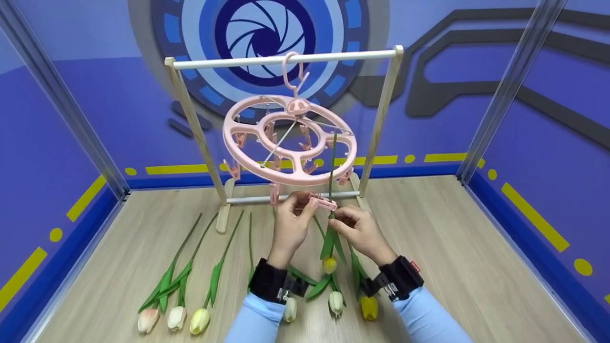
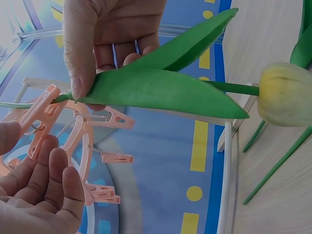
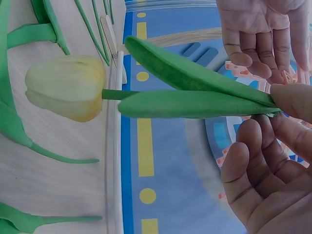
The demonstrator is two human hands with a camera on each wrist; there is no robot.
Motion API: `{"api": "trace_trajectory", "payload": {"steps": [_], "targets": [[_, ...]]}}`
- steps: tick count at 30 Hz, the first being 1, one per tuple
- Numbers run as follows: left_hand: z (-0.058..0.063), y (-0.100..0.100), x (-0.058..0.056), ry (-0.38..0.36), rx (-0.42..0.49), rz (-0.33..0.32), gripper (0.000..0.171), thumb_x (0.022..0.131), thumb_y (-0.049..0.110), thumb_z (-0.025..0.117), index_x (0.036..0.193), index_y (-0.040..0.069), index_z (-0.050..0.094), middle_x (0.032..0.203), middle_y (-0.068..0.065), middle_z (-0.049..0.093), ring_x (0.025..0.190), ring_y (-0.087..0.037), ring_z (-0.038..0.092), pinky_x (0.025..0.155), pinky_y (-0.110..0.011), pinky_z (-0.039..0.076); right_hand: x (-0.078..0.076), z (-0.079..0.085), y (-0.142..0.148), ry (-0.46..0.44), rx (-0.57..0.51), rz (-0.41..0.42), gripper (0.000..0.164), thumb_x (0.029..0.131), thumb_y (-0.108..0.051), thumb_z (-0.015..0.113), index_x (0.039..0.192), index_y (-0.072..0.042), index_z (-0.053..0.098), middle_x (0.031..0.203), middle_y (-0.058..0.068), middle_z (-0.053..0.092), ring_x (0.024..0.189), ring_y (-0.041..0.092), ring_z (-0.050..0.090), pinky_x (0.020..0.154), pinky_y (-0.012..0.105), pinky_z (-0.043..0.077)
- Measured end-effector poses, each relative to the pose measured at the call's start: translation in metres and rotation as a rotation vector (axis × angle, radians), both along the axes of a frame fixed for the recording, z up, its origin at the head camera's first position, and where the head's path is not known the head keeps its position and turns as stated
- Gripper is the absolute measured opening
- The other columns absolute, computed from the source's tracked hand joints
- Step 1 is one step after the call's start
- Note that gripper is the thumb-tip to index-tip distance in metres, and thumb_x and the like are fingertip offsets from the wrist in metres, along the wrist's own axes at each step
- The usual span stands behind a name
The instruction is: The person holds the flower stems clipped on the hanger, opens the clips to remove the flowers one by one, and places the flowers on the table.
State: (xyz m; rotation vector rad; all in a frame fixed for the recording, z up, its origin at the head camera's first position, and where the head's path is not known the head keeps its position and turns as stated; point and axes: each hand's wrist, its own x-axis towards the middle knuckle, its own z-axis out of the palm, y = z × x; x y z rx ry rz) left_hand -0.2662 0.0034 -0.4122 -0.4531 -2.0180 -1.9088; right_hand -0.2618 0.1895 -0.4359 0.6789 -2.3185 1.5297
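Note:
A yellow tulip point(image 1: 329, 265) hangs head down, its stem rising in front of the hanger's rim. My right hand point(image 1: 360, 232) pinches it between thumb and fingers where the green leaves point(image 3: 190, 103) meet the stem. With thumb and fingers my left hand point(image 1: 291, 224) squeezes a pink clothespin point(image 1: 323, 202) of the round hanger. The clothespin's tip lies right at the stem, just above the right fingertips; in the left wrist view its jaws overlap the stem. Above both hands is the pink round drying hanger point(image 1: 305, 180), with several other clothespins dangling from it.
The hanger hooks over the white bar point(image 1: 228, 62) of a wooden stand point(image 1: 381, 119). Several tulips lie on the table point(image 1: 457, 267), blooms toward me: a pinkish one point(image 1: 148, 320), a white one point(image 1: 177, 318) and a pale yellow one point(image 1: 199, 320) at left, a deeper yellow one point(image 1: 369, 307) by the right wrist.

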Motion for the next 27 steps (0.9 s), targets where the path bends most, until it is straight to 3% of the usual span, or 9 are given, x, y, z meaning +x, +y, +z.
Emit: {"api": "trace_trajectory", "payload": {"steps": [9, 27], "targets": [[-0.0017, -0.0012, -0.0010, 0.022, -0.022, 0.002, 0.019, 0.100, 0.009, 0.067, 0.112, -0.006, 0.068, 0.101, -0.018, 0.071, 0.092, -0.024, 0.065, 0.083, -0.033, 0.050, 0.0005, -0.0009, 0.0007, 0.069, 0.030, -0.007, 0.005, 0.094, -0.004, 0.073, 0.098, -0.002, 0.076, 0.083, 0.004, 0.064, 0.068, 0.008, 0.049, 0.061, 0.022, 0.041], [-0.0022, -0.0038, -0.0023, 0.051, -0.047, 0.008, 0.015, 0.098, 0.008, 0.070, 0.105, -0.005, 0.071, 0.094, -0.017, 0.072, 0.082, -0.018, 0.064, 0.076, -0.028, 0.049, 0.0024, 0.0003, 0.0041, 0.048, 0.067, -0.016, 0.007, 0.093, -0.002, 0.074, 0.099, -0.002, 0.077, 0.087, 0.003, 0.065, 0.068, 0.008, 0.051, 0.060, 0.021, 0.042]]}}
